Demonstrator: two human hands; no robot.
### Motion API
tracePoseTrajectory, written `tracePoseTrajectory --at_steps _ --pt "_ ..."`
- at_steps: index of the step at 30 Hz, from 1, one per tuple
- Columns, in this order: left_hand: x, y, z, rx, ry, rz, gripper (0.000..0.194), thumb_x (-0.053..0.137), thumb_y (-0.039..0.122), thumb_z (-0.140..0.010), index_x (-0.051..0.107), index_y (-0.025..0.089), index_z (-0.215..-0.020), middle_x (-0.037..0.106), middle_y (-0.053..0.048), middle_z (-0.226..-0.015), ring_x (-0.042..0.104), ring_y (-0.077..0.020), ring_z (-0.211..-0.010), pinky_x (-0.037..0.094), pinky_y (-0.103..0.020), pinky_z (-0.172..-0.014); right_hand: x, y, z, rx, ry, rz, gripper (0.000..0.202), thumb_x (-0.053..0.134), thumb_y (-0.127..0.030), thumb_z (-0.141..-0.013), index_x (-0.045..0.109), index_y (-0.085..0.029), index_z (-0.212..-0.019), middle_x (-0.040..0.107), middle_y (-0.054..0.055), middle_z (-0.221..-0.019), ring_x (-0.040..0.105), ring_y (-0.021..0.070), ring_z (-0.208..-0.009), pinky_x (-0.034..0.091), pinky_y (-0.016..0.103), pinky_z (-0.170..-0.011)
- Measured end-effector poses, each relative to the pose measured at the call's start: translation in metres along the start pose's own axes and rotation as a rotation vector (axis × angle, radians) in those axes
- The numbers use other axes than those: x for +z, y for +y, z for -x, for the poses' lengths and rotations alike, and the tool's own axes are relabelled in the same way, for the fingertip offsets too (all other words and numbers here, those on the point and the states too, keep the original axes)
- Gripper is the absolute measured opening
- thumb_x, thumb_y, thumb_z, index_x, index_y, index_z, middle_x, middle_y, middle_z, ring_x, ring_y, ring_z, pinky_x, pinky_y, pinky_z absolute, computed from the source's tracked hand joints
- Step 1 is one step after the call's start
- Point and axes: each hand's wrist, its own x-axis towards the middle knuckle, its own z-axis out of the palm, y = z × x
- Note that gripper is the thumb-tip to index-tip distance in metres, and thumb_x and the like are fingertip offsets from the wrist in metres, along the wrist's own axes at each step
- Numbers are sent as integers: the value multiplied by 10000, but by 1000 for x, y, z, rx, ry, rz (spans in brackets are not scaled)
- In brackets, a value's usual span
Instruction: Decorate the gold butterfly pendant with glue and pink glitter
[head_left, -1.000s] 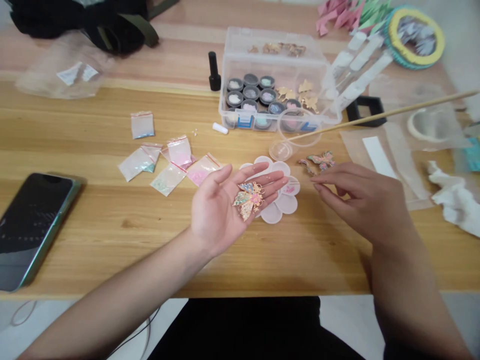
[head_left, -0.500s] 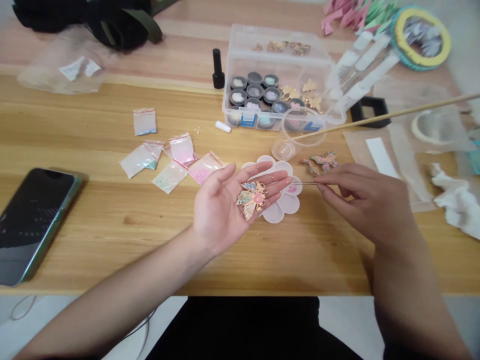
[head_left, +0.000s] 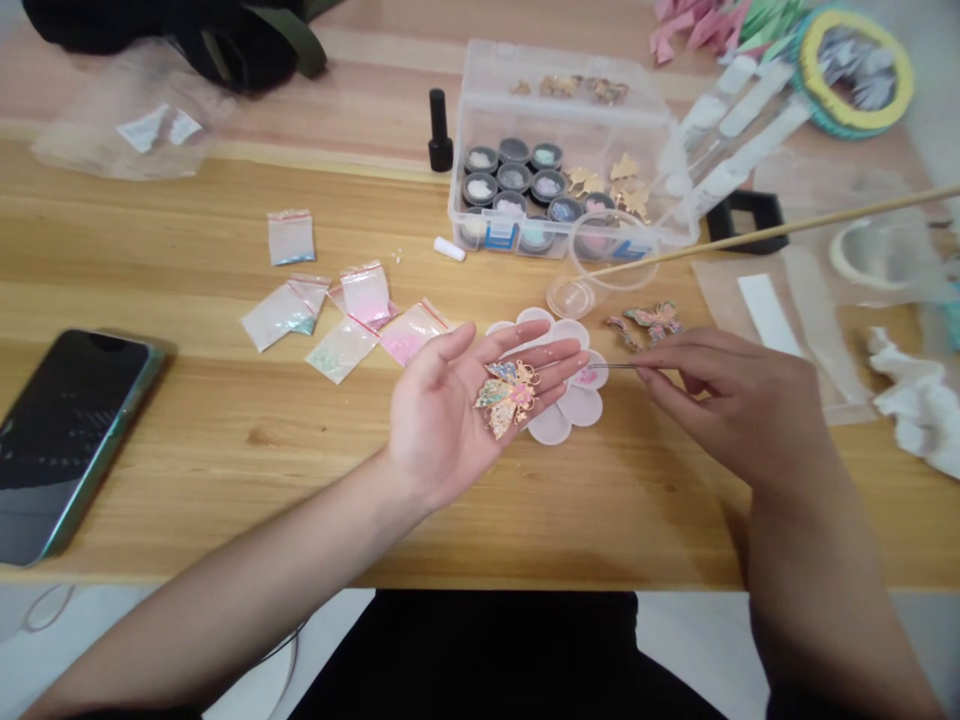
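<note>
My left hand (head_left: 442,430) is palm up with its fingers stretched out, bearing a gold butterfly ornament (head_left: 510,397) with blue, green, pale and pink glittery parts. My right hand (head_left: 735,400) pinches thin metal tweezers (head_left: 619,366), their tips pointing left, close to my left fingertips. Under the left fingers lies a white flower-shaped palette (head_left: 579,407), partly hidden; pink bits (head_left: 588,376) sit in its right petal. Just beyond my right hand is another coloured butterfly ornament (head_left: 654,320) on the table. Small pale specks cling to my left fingers.
Behind the palette, a clear cup (head_left: 611,250) lies tipped with a wooden stick (head_left: 750,237) across it. A clear box (head_left: 574,120) holds several small pots and gold pieces. Glitter bags (head_left: 341,350) and a phone (head_left: 71,440) lie left; crumpled tissue (head_left: 911,395) right.
The tweezers' two prongs, visibly apart before, now look closer together. Both hands stay nearly in place, and the ornament still lies on my left palm. The whole view has shifted slightly.
</note>
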Motion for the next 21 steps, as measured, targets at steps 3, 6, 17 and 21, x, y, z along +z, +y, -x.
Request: tracePoseTrajectory --at_steps 3,6,17,21 --pt "0 0 0 2 -9 10 452 508 437 -911 642 81 -1156 730 -214 -1170 571 -341 -1361 393 -455 -1182 -3 -1 -1 -8 -5 6 123 660 -153 -880 715 -261 -904 783 4 -895 711 163 -654 494 293 -503" --pt "1 0 0 -3 26 26 505 510 422 -902 598 93 -1275 710 -203 -1246 572 -343 -1360 395 -481 -1179 -12 -7 -3 35 -26 -39 135 666 -156 -888 718 -275 -927 779 12 -927 680 148 -623 458 284 -465" --pt "5 -3 1 -65 -77 57 448 419 419 -951 643 71 -1123 769 -191 -1016 739 -299 -1097 426 -421 -1160 -24 -57 -12 3 4 -231 223 697 -96 -862 698 -312 -914 773 -32 -909 747 172 -817 600 294 -677" --pt "5 -3 2 -91 -122 59 518 414 425 -950 603 55 -1260 763 -205 -1083 713 -315 -1159 418 -445 -1165 -19 -57 -11 -13 -18 -244 291 694 -60 -847 712 -329 -956 786 -43 -946 756 168 -866 624 299 -742"
